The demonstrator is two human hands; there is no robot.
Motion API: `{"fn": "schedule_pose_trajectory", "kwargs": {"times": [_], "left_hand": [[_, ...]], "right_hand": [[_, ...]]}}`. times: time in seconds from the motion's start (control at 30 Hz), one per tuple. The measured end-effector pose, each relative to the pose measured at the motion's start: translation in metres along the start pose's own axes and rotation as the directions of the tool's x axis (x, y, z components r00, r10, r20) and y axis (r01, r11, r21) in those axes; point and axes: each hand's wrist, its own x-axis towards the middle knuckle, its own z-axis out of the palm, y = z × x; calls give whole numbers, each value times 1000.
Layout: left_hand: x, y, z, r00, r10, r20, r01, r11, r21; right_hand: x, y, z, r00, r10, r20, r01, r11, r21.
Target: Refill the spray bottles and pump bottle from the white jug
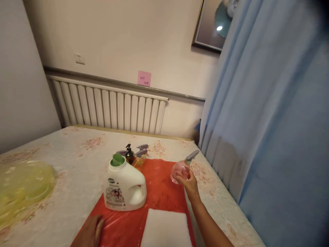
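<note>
My right hand [189, 184] grips a small round pink spray bottle [180, 170] with a grey trigger head, held at the right edge of a red plastic sheet [159, 192]. My left hand [90, 232] rests flat on the sheet's near left corner, holding nothing. Between the hands stands a white detergent jug [124, 187] with a green cap and a side handle. Behind the jug stands a cluster of small spray and pump bottles [135, 156], amber and dark. A white folded cloth [166, 228] lies on the sheet near me.
The sheet lies on a floral-patterned mattress [69, 161]. A yellow translucent plastic bag [24, 187] sits at the left. A white radiator [108, 108] runs along the back wall, with a pink note [144, 78] above it. A blue curtain [269, 130] hangs at the right.
</note>
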Motion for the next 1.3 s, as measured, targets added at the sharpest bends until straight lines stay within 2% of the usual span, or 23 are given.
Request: {"fn": "schedule_pose_trajectory", "kwargs": {"times": [0.1,0.2,0.27,0.33,0.4,0.43,0.53,0.63,0.77,0.9,0.97,1.03,1.1,1.2,1.3], "left_hand": [[-3,9,-8,999,40,27,-40,999,9],[-6,19,-16,999,42,-3,-42,999,-2],[-9,33,-22,998,40,-46,-41,999,-31],[-13,57,-30,997,31,-76,-40,993,-115],[-18,89,-40,998,52,-21,-56,963,-263],[-21,106,-46,997,72,41,-54,941,-335],[-34,155,-62,975,149,162,-42,847,-529],[-46,188,-75,943,252,216,-52,755,-654],[-57,208,-84,872,350,342,9,687,-726],[-63,214,-87,790,366,491,193,611,-767],[-66,215,-86,777,367,512,254,562,-787],[-68,215,-83,786,371,495,262,526,-809],[-71,216,-80,813,383,439,211,509,-835],[-75,223,-75,887,349,302,88,515,-853],[-81,234,-73,952,230,203,39,567,-823]], "right_hand": [[-47,-6,-8,995,30,94,-35,998,55],[-88,-11,-14,977,38,210,-61,993,101],[-111,-14,-16,943,37,330,-92,984,152],[-131,-18,-16,902,39,430,-128,975,181],[-147,-22,-15,864,40,502,-146,974,174],[-154,-24,-14,843,38,536,-154,973,173],[-173,-32,-13,772,4,636,-182,960,215],[-188,-40,-13,715,-19,699,-185,959,216],[-204,-48,-15,673,-41,738,-153,969,194],[-212,-57,-18,614,-77,785,-135,970,201],[-213,-60,-19,605,-79,792,-135,970,201],[-214,-62,-21,600,-73,796,-143,970,197],[-215,-64,-22,597,-61,800,-157,969,191],[-216,-67,-22,615,-19,789,-158,977,146],[-217,-71,-22,637,37,770,-122,991,53]]}}
